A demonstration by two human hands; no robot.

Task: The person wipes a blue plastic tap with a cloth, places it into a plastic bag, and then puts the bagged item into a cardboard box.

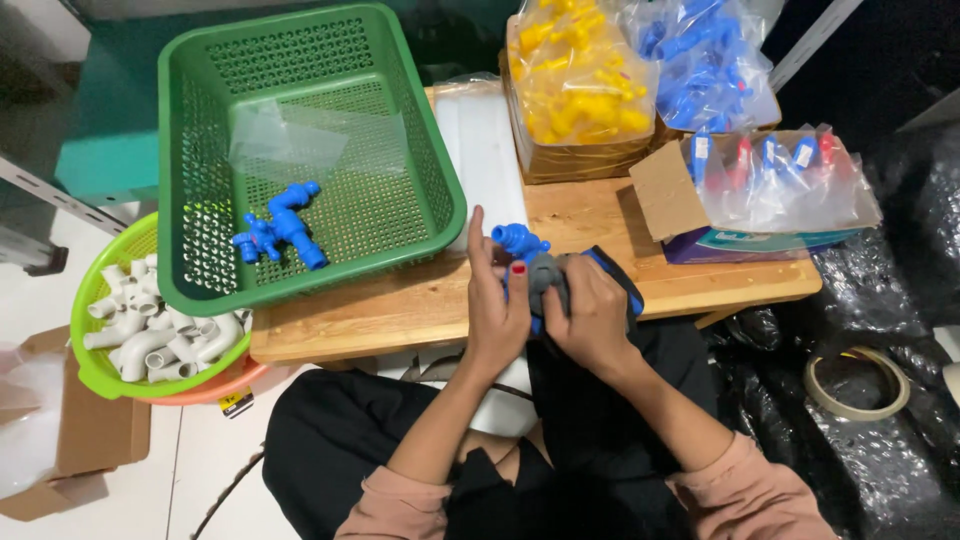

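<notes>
My left hand and my right hand meet in front of me at the near edge of the wooden table. Together they grip a blue plastic tap whose spout sticks up above my fingers. A grey piece sits between the two hands, pressed against the tap. My left thumb lies on it. Another blue tap lies in the green basket to the left.
Clear bags of yellow fittings and blue fittings stand at the table's back. A cardboard box of bagged taps is at the right. A light green bowl of grey pipe elbows sits lower left. A tape roll lies on black plastic.
</notes>
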